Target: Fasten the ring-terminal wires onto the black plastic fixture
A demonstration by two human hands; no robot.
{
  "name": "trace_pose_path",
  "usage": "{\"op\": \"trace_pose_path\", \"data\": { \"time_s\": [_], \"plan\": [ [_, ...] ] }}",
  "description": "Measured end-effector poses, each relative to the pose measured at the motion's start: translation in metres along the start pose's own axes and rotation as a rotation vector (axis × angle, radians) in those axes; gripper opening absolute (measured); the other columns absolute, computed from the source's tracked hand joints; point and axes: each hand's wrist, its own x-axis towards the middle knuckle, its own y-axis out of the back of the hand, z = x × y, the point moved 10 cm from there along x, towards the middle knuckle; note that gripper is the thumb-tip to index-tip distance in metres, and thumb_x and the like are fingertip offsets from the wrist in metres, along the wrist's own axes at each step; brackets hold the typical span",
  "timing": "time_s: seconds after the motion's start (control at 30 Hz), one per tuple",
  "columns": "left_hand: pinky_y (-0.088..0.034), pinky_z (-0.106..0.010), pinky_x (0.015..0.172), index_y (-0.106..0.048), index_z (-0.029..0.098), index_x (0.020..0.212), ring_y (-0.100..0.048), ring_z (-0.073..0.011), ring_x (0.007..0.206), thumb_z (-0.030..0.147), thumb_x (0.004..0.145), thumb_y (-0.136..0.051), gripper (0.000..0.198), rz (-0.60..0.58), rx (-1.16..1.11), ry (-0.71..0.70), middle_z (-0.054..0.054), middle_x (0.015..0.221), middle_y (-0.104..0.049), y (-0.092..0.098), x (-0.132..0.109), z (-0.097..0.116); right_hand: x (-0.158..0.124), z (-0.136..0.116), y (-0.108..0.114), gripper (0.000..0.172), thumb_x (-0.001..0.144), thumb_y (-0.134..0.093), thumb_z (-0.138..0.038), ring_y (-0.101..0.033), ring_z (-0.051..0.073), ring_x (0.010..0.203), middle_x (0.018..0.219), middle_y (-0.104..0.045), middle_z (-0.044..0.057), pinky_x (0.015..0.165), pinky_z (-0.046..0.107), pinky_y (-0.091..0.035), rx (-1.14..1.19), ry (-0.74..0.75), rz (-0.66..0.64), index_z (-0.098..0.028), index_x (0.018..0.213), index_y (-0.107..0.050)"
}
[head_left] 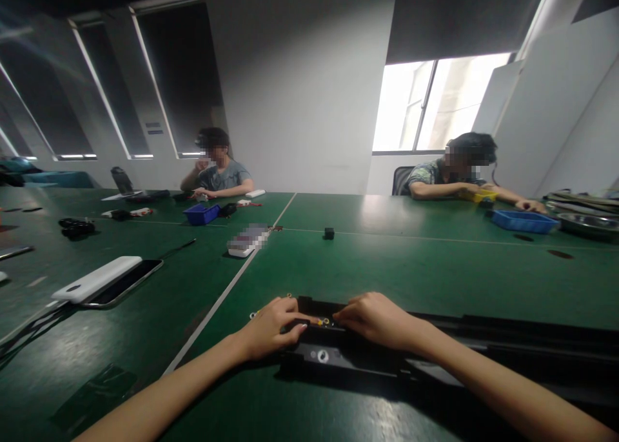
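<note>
A long black plastic rail assembly [507, 342] lies on the green table [387, 268] in front of me, running off to the right. My left hand [271, 329] rests on its left end with fingers curled and pinched toward a small yellow-ringed part [323, 322]. My right hand [380, 319] lies palm down on the black part, fingertips pressed together at the same small part. What the fingers grip is too small to name. A round metal fitting [322, 356] shows on the black piece below my hands.
A white power bank [97, 279] lies on a phone [128, 282] at the left. Two people sit across the table, with blue trays [202, 213] [525, 221] near them. A small black cube [329, 233] and a white box [247, 242] lie mid-table. Cables trail at left.
</note>
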Motion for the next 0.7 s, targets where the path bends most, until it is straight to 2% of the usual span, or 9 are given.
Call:
{"op": "trace_pose_path", "data": {
  "time_s": [0.7],
  "plan": [
    [-0.035,-0.028,0.072,-0.053,0.034,0.123,-0.049,-0.0179,0.08,0.027,0.093,-0.041,0.033,-0.029,0.008,0.024,-0.002,0.088,-0.051,-0.0025,-0.0014,-0.0031,0.0,-0.003,0.0013,0.033,0.093,-0.039,-0.029,-0.064,0.016,0.071,0.088,-0.071,0.006,0.06,0.022,-0.039,0.0,0.013,-0.002,-0.019,0.097,-0.07]
  ]
}}
